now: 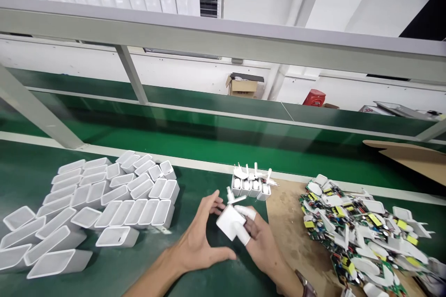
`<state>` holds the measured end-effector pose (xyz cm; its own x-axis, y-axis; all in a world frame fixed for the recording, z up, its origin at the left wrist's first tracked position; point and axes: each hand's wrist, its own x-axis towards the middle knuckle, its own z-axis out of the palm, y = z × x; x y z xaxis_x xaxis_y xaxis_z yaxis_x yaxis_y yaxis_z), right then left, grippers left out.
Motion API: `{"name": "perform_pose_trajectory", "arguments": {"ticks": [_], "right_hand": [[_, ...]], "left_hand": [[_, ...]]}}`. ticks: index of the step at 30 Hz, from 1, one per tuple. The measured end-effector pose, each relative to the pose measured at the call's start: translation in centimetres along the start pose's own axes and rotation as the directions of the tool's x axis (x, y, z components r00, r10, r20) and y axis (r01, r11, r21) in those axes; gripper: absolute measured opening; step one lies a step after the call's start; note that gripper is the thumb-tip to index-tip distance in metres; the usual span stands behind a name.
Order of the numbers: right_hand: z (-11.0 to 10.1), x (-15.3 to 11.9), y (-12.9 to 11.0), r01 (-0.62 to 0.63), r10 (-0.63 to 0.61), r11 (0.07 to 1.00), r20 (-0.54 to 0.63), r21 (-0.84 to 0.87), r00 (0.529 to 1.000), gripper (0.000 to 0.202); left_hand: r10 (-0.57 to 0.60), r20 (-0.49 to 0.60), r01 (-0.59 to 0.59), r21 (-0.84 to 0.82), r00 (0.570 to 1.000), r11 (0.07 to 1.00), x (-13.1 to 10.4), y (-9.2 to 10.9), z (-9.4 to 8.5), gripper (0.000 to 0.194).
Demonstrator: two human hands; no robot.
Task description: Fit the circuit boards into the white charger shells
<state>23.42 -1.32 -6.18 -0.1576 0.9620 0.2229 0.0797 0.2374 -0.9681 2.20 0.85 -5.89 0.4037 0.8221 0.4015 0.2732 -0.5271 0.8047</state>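
Observation:
My right hand (260, 242), with white covers on its thumb and a finger, grips a white plastic housing (227, 223). A white stem-like part sticks out of the housing's upper end. Curved beside it, my left hand (195, 240) has its thumb and fingers spread apart and holds nothing; whether any of its fingertips touch the housing I cannot tell. Just beyond both hands, several filled white housings (245, 187) stand in a row with white parts and short prongs poking out of their tops.
Many open white housings (120, 236) crowd the green table's left side. To the right, a heap of circuit boards (362, 236) with yellow components and white plastic pieces lies on and around a brown cardboard sheet (284, 236). A grey frame bar (209, 39) crosses above.

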Motion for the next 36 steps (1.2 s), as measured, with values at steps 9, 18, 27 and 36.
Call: {"name": "perform_pose_trajectory", "arguments": {"ticks": [9, 18, 27, 36], "right_hand": [[1.4, -0.5, -2.1, -0.468, 0.435, 0.659, 0.209, 0.588, 0.876, 0.051], [1.4, -0.5, -1.5, -0.419, 0.394, 0.772, 0.158, 0.478, 0.905, 0.053], [-0.2, -1.2, -0.1, 0.213, -0.264, 0.915, -0.108, -0.343, 0.959, 0.029], [0.0, -1.1, -1.3, 0.378, -0.345, 0.678, 0.181, -0.631, 0.921, 0.024]], "left_hand": [[0.352, -0.210, -0.320, 0.173, 0.912, 0.931, 0.0, 1.5, 1.9, 0.093], [0.334, -0.180, -0.308, 0.160, 0.925, 0.938, 0.0, 1.5, 1.6, 0.088], [0.016, -0.039, -0.006, 0.246, 0.999, 0.969, 0.1, 1.5, 1.0, 0.134], [-0.141, -0.051, 0.149, 0.221, 0.989, 0.964, -0.6, -0.4, 2.8, 0.116]]}}
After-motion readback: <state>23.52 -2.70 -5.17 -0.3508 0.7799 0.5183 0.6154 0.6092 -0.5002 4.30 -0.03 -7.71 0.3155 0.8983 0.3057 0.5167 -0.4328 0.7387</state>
